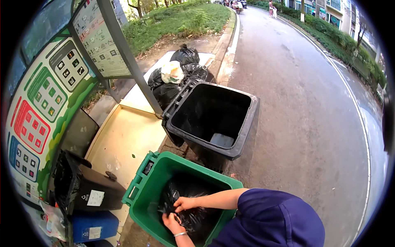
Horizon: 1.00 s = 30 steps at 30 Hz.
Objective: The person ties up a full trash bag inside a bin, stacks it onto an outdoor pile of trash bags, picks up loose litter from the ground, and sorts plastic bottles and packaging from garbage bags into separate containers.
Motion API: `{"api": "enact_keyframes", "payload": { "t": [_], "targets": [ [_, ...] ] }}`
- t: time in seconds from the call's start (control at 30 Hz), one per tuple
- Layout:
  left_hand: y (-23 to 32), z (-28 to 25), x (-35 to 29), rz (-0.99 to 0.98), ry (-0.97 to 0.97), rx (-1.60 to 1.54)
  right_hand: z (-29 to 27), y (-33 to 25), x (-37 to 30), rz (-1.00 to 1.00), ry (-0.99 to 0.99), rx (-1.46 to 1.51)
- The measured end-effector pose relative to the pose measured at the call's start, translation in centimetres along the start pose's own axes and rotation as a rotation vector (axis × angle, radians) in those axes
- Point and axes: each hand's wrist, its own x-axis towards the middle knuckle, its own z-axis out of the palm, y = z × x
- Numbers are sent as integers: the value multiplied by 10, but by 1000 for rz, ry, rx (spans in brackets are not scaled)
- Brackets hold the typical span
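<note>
A green wheeled bin (pixel 142 206) stands in front of me with its top uncovered. Inside it is a black plastic garbage bag (pixel 187 187), crumpled and bunched toward me. My right hand (pixel 185 203) reaches in from the right, its fingers closed on the bag's gathered plastic. Close below it, my left hand (pixel 173 224), with a bracelet at the wrist, pinches the same bag. The two hands are almost touching. What lies under the bag is hidden. Just beyond the green bin is a black bin (pixel 236 151), uncovered, with a pale patch at its bottom.
Behind the black bin, several full black garbage bags (pixel 168 92) are piled, a white bag (pixel 172 72) on top. At left are a sign board (pixel 31 123), a post (pixel 129 57), a tipped dark bin (pixel 96 187) and a blue bin (pixel 94 226). A road (pixel 300 111) runs along the right.
</note>
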Motion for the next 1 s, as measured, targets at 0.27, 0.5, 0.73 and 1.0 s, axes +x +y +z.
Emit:
{"api": "enact_keyframes", "payload": {
  "t": [0.27,0.5,0.73,1.0],
  "targets": [
    [27,-12,28,78,168,-401,4,-14,16,-101,205,-472],
    [35,62,17,244,-57,-60,15,-67,1,309,-335,-805],
    [45,28,67,109,-298,-124,-11,3,27,288,-150,-201],
    [-57,-31,115,120,-626,553,-20,-16,12,-236,-18,-814]
  ]
}}
